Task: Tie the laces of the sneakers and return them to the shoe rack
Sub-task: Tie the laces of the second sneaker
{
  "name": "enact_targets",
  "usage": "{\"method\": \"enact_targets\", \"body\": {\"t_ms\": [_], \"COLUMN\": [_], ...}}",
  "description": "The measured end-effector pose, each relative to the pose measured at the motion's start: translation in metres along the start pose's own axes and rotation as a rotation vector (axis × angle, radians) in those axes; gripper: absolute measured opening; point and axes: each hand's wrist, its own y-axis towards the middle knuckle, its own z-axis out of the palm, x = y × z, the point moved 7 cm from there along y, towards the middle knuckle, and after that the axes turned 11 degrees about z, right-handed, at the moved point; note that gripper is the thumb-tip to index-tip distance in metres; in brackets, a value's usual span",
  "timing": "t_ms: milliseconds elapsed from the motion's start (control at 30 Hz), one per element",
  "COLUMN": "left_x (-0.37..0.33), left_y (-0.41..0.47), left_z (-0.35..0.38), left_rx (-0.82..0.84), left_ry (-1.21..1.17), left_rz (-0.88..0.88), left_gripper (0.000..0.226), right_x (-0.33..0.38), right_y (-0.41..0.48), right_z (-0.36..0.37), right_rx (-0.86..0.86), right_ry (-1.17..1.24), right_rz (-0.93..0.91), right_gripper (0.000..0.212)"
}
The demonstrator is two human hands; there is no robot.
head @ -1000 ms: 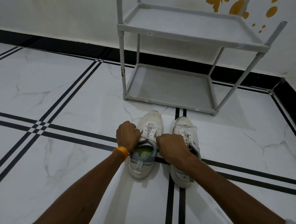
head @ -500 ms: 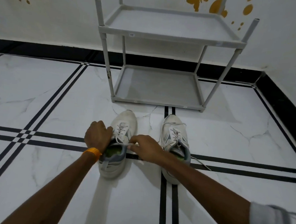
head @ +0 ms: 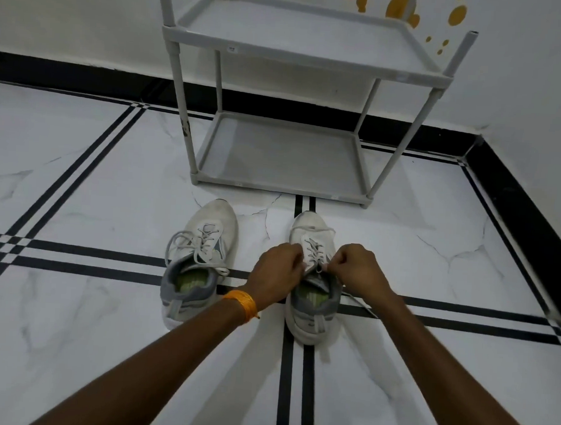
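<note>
Sneakers (head: 313, 279), white mesh, both hands pinching laces (head: 316, 253)

The floor (head: 70, 347) is white marble-pattern tile crossed by paired black stripes (head: 84, 268). A black skirting band (head: 69, 71) runs along the wall base. The white wall (head: 72, 13) carries orange decals (head: 403, 7).

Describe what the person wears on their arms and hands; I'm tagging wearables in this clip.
Both forearms are bare in view. The left hand has an orange thread band wound around its wrist. The right hand shows no band, ring or glove.
</note>
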Motion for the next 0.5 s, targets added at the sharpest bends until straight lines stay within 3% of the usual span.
{"method": "enact_targets", "body": {"t_ms": [100,267,367,500], "left_x": [-0.001,0.003,0.016,0.025], "left_y": [0.003,0.003,0.0,-0.008], "left_z": [0.002,-0.002,0.006,0.009], "left_rx": [0.023,-0.03,0.011,-0.053], "left_ry": [-0.03,-0.311,-0.502,-0.754], "left_rz": [-0.023,-0.25,-0.384,-0.579], "left_gripper": [0.017,0.025,0.028,0.022], "right_x": [-0.016,-0.029,-0.028,-0.034], "right_y": [0.004,0.003,0.001,-0.002], "right_z": [0.003,0.019,0.022,0.028], "right_rx": [0.058,0.204,0.22,0.181], "right_ry": [0.245,0.646,0.642,0.673], "right_rz": [0.129,0.313,0.3,0.35], "right_gripper": [0.029,0.03,0.022,0.037]}}
